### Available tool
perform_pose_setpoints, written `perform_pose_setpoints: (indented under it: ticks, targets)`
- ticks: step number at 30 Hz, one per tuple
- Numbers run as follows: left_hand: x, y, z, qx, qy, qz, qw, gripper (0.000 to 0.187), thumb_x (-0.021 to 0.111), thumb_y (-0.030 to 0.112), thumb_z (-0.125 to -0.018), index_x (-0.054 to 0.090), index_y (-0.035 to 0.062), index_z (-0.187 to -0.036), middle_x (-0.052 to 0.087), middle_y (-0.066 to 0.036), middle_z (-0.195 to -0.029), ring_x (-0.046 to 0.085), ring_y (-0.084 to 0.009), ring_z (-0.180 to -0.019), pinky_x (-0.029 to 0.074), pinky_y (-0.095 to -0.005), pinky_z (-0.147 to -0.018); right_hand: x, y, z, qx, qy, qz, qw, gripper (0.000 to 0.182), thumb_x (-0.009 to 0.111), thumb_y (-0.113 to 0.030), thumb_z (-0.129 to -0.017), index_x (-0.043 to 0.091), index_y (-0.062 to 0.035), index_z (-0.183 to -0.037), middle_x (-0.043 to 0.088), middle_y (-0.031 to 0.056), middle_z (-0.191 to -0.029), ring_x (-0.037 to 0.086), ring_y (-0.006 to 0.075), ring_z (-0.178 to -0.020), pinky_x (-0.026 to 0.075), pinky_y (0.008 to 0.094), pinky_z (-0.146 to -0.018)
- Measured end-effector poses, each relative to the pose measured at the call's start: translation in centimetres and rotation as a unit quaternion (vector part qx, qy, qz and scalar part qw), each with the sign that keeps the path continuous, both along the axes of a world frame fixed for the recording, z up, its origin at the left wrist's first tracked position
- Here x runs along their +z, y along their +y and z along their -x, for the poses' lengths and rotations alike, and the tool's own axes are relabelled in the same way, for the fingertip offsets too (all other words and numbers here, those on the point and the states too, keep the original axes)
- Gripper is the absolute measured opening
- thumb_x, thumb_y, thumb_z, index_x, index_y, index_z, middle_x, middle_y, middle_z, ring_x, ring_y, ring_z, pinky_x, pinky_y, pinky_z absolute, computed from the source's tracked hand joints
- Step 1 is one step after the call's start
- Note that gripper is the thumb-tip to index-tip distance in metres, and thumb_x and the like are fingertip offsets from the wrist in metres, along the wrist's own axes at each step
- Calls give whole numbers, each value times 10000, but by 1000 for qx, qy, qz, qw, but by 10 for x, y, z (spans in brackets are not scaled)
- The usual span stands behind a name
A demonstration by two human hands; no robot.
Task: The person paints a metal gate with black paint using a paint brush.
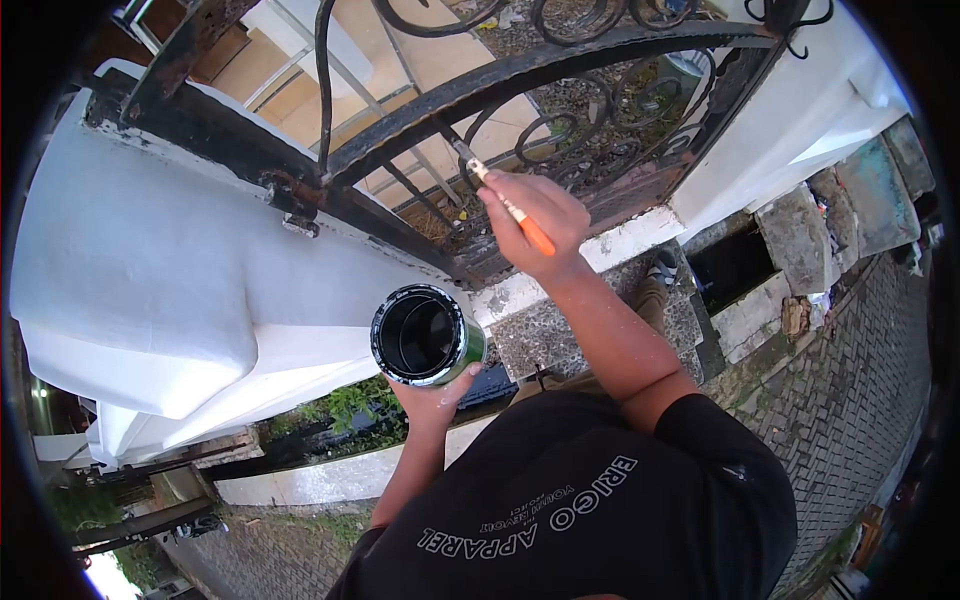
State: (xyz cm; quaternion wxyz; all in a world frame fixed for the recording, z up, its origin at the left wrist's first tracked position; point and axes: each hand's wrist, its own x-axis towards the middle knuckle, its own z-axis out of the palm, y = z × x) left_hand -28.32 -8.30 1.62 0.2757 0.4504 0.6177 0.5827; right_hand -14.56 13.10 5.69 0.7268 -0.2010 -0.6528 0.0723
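Note:
My left hand (436, 400) is wrapped round the lower side of a paint can (470, 342), lidless, with a green label. Dark paint shows inside it, and smears coat its rim. My right hand (548, 215) is closed on a paintbrush (537, 237) with an orange-ended handle and pale spots along it. The brush's bristles point up and left, right at a thin bar under the curved rail of a black wrought-iron gate (520, 72). Scrolls fill the gate above and below that rail. White specks dot my right forearm.
A white wall (150, 260) stands left of the gate, with a rusty hinge (293, 200) beside it. Another white pillar (745, 150) rises on the right. Below are a rough concrete slab (545, 335), an open drain (735, 265) and a paved lane (840, 370). Tiled floor lies behind the gate.

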Motion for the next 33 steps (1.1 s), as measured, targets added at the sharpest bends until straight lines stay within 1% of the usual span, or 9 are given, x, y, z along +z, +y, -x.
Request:
perform_pose_setpoints:
  ticks: [8, 11, 15, 20, 22, 24, 28, 31, 33]
  targets:
    - [-3, -8, 10, 12, -5, -3, 1000, 1002, 945, 157, -588, 380, -11, -1398, 553, -153, -1324, 573, -255, -1205, 447, -379, -1053, -7, 43, -80, -212, 65, 119, 968, 130, 761, -34, -799, 753, -20, -928, 739, 119, -859, 697, 211, -734, 546, 318, -665]
    - [-6, -7, 10, 19, 0, -1, 1000, 1015, 947, 155, -584, 372, -8, -1404, 545, -158, -1330, 568, -261, -1210, 452, -386, -1052, -6, 34, -55, -150, -2, 17, 989, 142, 768, -21, -792, 749, -30, -933, 735, 110, -844, 707, 207, -734, 558, 313, -651]
    - [-6, -6, 10, 19, 11, -14, 1000, 1014, 950, 142, -581, 383, -14, -1407, 548, -165, -1330, 567, -264, -1212, 458, -396, -1052, -8, 9, -23, -27, -4, 18, 999, 131, 777, -35, -785, 743, -32, -911, 735, 103, -836, 710, 218, -722, 561, 308, -636]
    - [-4, -8, 11, 31, 0, -25, 999, 1009, 959, 190, -583, 400, -11, -1399, 555, -158, -1328, 581, -265, -1198, 455, -387, -1053, -5, 36, -68, -157, 8, 60, 986, 121, 748, 1, -791, 755, -36, -906, 751, 113, -884, 714, 204, -760, 558, 307, -684]
    - [-3, -9, 13, 32, 9, -27, 999, 1012, 962, 211, -583, 402, -10, -1397, 557, -157, -1327, 585, -265, -1194, 454, -385, -1053, -5, 44, -80, -198, 61, 82, 975, 106, 736, 8, -812, 753, -13, -915, 746, 109, -861, 695, 186, -718, 540, 306, -637]
    - [-6, -9, 15, 17, 56, -14, 998, 1025, 962, 238, -584, 391, -9, -1398, 553, -157, -1330, 580, -262, -1206, 452, -382, -1053, -7, 43, -78, -234, 28, 76, 969, 103, 743, 2, -802, 751, -24, -901, 739, 114, -844, 688, 197, -693, 535, 308, -611]
    - [-4, -7, 12, 14, 34, 0, 999, 1044, 959, 240, -588, 359, -5, -1407, 539, -158, -1341, 564, -262, -1225, 447, -388, -1057, -7, 17, -27, -80, -32, -26, 996, 137, 759, -15, -773, 745, -39, -907, 730, 118, -827, 712, 235, -719, 566, 312, -644]
    - [-5, -7, 11, 11, 1, -5, 1000, 1050, 959, 233, -589, 353, -5, -1412, 540, -159, -1339, 564, -265, -1225, 442, -391, -1062, -3, -8, 0, 8, -25, 4, 1000, 132, 756, -9, -773, 736, -37, -899, 733, 99, -850, 715, 236, -735, 570, 319, -661]
    - [-3, -8, 11, 10, 8, -5, 1000, 1050, 959, 226, -588, 351, -5, -1412, 540, -159, -1340, 564, -265, -1225, 439, -391, -1063, -11, 7, -13, -30, -16, 13, 999, 134, 757, -6, -775, 737, -32, -904, 731, 108, -851, 710, 238, -729, 565, 318, -656]
